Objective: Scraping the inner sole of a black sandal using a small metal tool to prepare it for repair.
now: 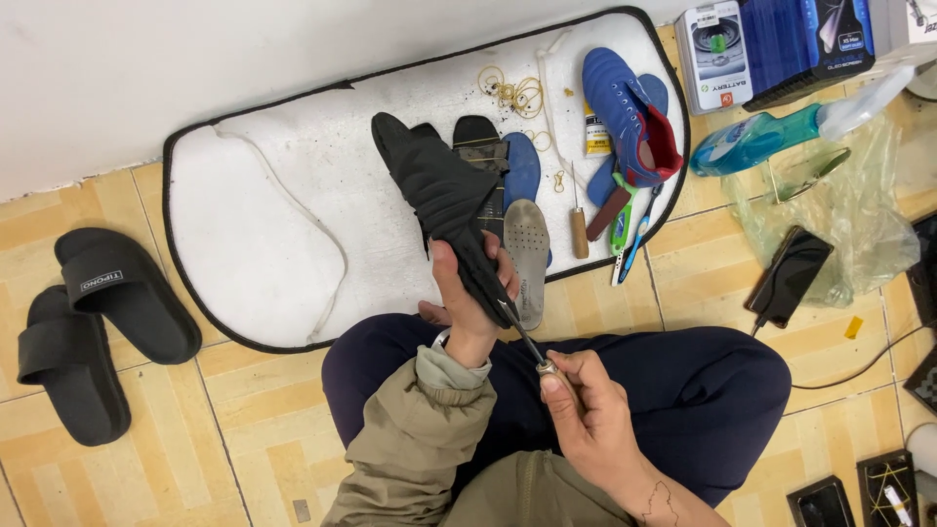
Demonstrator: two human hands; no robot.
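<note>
My left hand (pixel 467 298) grips a black shoe (pixel 439 200) near its heel end, holding it out over the white mat. My right hand (pixel 586 405) holds a thin metal awl (pixel 524 337) by its handle, and the tip touches the shoe's lower edge just beside my left fingers. Both hands work above my lap, over dark blue trousers. A grey insole (pixel 527 256) lies on the mat right behind the shoe.
A white black-edged mat (pixel 264 205) holds a blue shoe (pixel 630 117), rubber bands, a glue tube, a wooden-handled tool (pixel 579 229) and brushes. Two black slides (pixel 93 322) lie at left. At right are a phone (pixel 791 275), a blue spray bottle (pixel 761 140), plastic bag and boxes.
</note>
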